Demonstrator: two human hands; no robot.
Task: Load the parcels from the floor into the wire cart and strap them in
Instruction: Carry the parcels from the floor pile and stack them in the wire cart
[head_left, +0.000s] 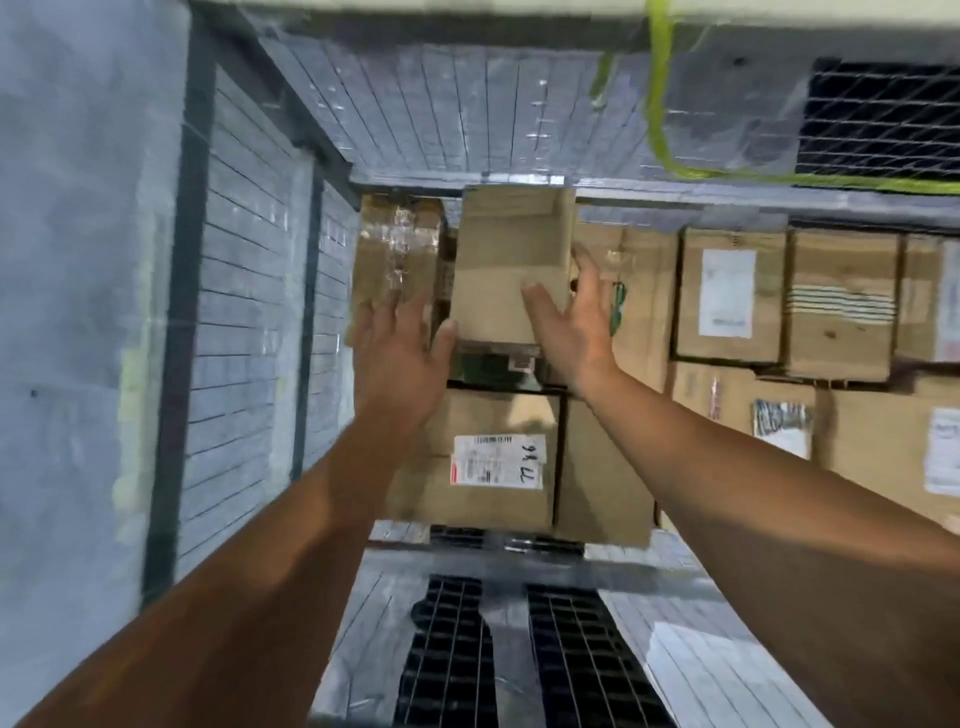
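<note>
The box (511, 265) stands upright on the far stack (498, 457) in the cart (244, 332), between both hands. The left hand (400, 353) is open at its lower left corner. The right hand (571, 322) lies flat against its right edge.

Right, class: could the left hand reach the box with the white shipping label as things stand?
Probably yes. The labelled box sits just below the left hand, its front face bare; only the person's own forearm crosses its left edge, and the hand looks open.
</note>
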